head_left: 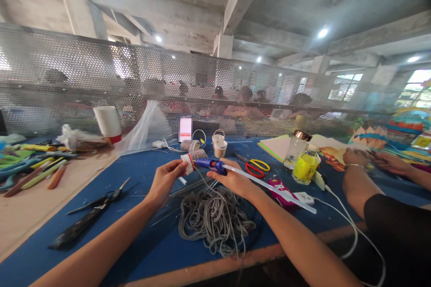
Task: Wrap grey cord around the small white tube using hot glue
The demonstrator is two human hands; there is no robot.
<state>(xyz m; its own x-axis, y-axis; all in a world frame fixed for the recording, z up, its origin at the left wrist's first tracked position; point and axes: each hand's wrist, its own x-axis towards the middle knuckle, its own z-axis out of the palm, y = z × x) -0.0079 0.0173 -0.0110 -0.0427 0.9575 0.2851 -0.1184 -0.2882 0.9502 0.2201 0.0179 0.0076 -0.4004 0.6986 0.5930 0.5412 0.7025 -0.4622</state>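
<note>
My left hand is closed on a small white paper cup with a red edge, held tilted on its side. Grey cord is wrapped about the cup's far part, and a strand trails down from it. My right hand grips a blue glue gun, its nozzle at the cup. A long clear glue stick sticks out of the gun's back end. Below both hands lies a loose heap of grey cord on the blue table.
Black shears lie at left, beside several tools and stacked paper cups. Beyond my hands stand a phone and a small bucket. Red-yellow scissors, a yellow bottle, a glass jar and a co-worker's arm are at right.
</note>
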